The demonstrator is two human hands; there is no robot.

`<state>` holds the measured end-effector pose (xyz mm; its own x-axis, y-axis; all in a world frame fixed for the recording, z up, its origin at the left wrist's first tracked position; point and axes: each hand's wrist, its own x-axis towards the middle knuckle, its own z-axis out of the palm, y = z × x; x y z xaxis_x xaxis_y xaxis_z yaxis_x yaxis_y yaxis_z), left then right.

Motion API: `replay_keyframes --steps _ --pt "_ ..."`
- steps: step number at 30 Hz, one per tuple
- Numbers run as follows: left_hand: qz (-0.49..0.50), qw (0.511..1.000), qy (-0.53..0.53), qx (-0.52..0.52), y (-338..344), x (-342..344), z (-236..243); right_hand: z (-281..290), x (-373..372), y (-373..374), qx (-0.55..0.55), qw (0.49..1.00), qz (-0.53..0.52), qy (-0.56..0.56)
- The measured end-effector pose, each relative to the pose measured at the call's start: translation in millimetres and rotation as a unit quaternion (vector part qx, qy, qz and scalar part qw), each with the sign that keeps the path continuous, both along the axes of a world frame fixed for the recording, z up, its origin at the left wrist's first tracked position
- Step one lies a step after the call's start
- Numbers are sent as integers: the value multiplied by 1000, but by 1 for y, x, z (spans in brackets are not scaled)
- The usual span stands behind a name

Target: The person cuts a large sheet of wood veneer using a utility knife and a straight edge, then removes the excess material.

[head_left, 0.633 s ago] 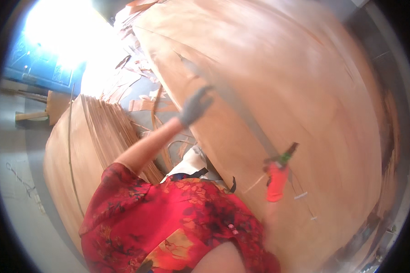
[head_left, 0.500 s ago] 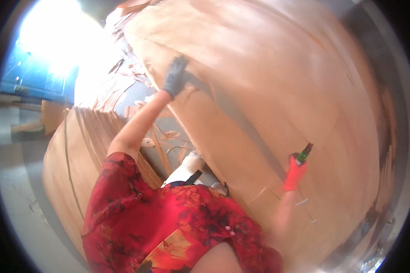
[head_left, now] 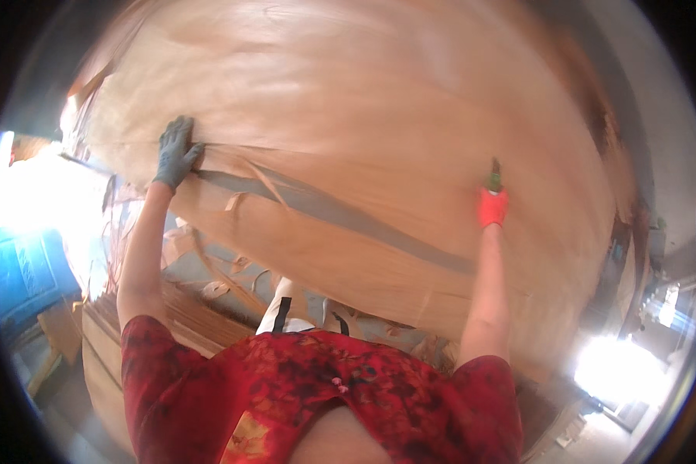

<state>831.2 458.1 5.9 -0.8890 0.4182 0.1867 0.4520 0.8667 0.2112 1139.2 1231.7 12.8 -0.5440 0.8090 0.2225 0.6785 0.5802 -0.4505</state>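
Wide tan sheets point(head_left: 348, 93), which look like thin wood veneer, spread in front of me. My left hand point(head_left: 178, 155), in a grey glove, lies on the sheet near its left end with fingers stretched out. Beside it a narrow split strip point(head_left: 267, 185) lifts from the surface. My right hand point(head_left: 493, 207), in a red-orange glove, is closed around a small green tool point(head_left: 495, 179) with a dark tip pointing away from me; blur hides its exact kind. A long grey band point(head_left: 340, 213) runs between the hands; whether it is a gap or a shadow I cannot tell.
Torn scraps point(head_left: 216, 290) litter the floor by my legs. A stack of brown sheets point(head_left: 104, 348) stands at the lower left, near a blue panel point(head_left: 27, 263). Bright light glares at the far left and lower right.
My view has turned, so the sheet now lies more squarely across it. The right hand has moved farther forward with the green tool. The left hand still rests on the sheet.
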Motion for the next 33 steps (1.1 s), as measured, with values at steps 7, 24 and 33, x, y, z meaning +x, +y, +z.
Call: replay_keyframes --steps 7,24,33 --pt "9 1000 -1 -4 -7 -1 -9 34 9 16 -230 951 44 204" --pt "-97 988 112 -46 105 70 63 337 -110 12 -325 865 324 202" --pt "-9 958 33 284 -15 59 51 253 -55 43 -343 897 113 256"
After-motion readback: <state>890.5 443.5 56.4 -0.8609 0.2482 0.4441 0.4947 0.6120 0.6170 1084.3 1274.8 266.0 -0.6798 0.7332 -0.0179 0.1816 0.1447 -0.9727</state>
